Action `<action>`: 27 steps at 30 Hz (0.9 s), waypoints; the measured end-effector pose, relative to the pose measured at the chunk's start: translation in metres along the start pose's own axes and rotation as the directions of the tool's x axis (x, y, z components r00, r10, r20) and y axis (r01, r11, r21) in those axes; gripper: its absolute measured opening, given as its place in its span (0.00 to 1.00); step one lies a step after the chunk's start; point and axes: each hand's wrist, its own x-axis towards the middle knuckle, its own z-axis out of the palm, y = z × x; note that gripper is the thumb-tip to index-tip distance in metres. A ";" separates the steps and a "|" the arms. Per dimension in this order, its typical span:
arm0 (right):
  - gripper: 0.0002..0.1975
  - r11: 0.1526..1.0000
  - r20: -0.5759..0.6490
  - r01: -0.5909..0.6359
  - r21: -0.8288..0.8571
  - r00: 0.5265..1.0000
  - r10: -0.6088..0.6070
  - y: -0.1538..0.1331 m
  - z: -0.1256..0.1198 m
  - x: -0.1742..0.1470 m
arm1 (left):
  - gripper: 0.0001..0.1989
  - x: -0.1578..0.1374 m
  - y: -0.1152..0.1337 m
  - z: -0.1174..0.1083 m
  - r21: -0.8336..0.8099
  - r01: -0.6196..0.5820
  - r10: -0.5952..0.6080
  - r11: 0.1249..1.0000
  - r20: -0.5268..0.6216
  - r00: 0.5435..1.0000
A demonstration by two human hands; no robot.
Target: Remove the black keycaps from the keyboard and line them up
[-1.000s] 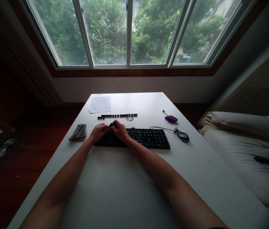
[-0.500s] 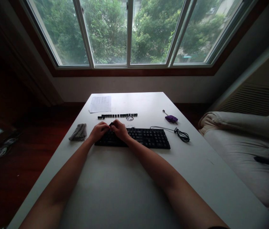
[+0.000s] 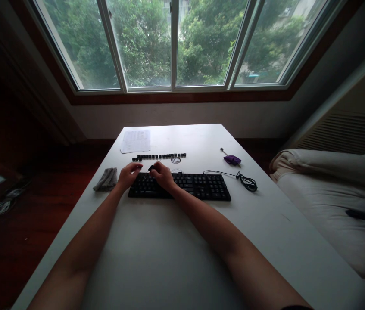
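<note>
My left hand (image 3: 128, 175) is closed in a pinch above the left end of a black keyboard (image 3: 198, 185). A small dark piece, apparently a keycap (image 3: 139, 167), shows at its fingertips. A short gap to the right, my right hand (image 3: 163, 175) pinches a small black piece (image 3: 151, 168) over the keyboard's upper left part; its exact kind is too small to make out. Behind the hands, several black keycaps (image 3: 159, 156) stand in a row on the white table, and a clear round ring-like object (image 3: 176, 160) lies just in front of them.
A grey cloth (image 3: 106, 179) lies left of the keyboard, and printed paper (image 3: 135, 141) at the far left. A coiled cable (image 3: 247, 181) is on the right. Beyond it rests a purple item (image 3: 232, 160) with a thin stick. A pale sofa (image 3: 324, 206) borders the table (image 3: 169, 249).
My hands have parted: the left moved a little to the left with the small dark piece at its fingertips. My right hand stayed almost in place, still pinching its black piece.
</note>
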 end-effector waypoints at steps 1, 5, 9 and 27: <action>0.04 1.000 0.001 -0.002 -0.003 1.000 0.002 0.000 0.000 0.000 | 0.12 0.001 -0.002 0.000 0.017 0.023 -0.022 1.000 -0.021 1.000; 0.05 1.000 0.001 -0.006 -0.017 1.000 0.006 -0.001 -0.002 0.000 | 0.13 0.009 -0.009 0.002 0.082 0.032 -0.027 0.996 -0.061 0.998; 0.05 1.000 0.003 -0.006 -0.029 1.000 0.006 -0.001 -0.002 -0.001 | 0.17 0.021 -0.018 0.004 0.187 -0.007 0.018 0.982 -0.056 0.998; 0.05 0.999 -0.003 0.044 -0.030 0.999 -0.044 0.014 0.004 0.002 | 0.14 0.076 -0.053 0.024 0.406 -0.056 0.087 0.912 -0.058 0.995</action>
